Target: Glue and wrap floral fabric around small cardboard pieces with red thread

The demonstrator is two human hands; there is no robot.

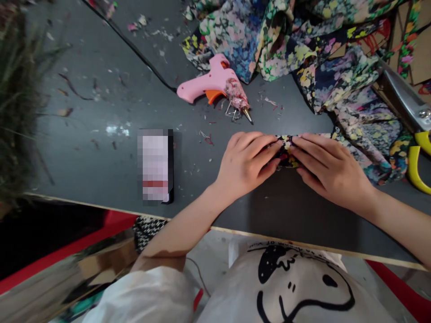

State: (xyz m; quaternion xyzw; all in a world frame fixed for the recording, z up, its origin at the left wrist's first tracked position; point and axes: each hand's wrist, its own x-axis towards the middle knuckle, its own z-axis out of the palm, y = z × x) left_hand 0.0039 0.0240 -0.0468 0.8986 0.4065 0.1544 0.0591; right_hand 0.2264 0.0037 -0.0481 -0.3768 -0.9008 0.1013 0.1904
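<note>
A narrow folded piece of dark floral fabric [287, 151] lies near the front of the grey table, between my two hands. My left hand [251, 161] has its left part, with fingertips along the top edge and the thumb at the lower edge. My right hand [328, 168] grips the same fabric a little to the right, its fingers together and the thumb below. Under the fingers the fold is hidden. Beyond my right hand, more floral cloth [360, 112] spreads out in crumpled folds, and the strip seems to run into it.
Above my left hand lies a pink glue gun [212, 83], nozzle pointing right, its black cord [134, 49] trailing to the upper left. A phone [156, 166] rests at the left. Yellow-handled scissors [419, 157] lie at the right edge. Dry grass [20, 98] stands far left; scraps dot the table.
</note>
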